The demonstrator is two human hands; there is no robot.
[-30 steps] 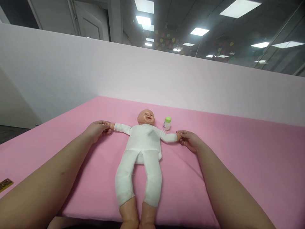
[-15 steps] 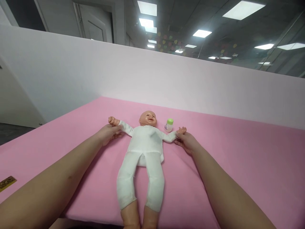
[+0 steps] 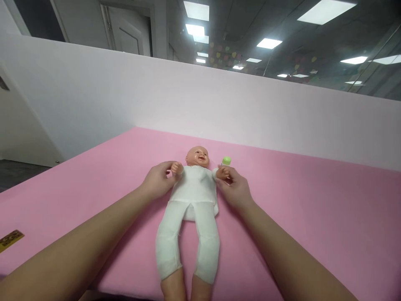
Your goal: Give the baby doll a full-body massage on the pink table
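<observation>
A baby doll with a white cloth body lies on its back on the pink padded surface, head away from me. My left hand is closed around the doll's arm on the left, near its fist. On the other side my right hand grips the doll's other arm by the wrist. Both doll arms are bent up, with their hands beside the chest. Behind my right hand shows the green cap of a small bottle; most of its body is hidden.
A white wall panel rises behind the pink surface, with glass above it at the right. A yellow and dark label lies at the left edge. A pale door stands beyond on the left.
Both my hands have moved inward, bringing the doll's arms from stretched out sideways to bent near its chest. My right hand now covers most of the bottle.
</observation>
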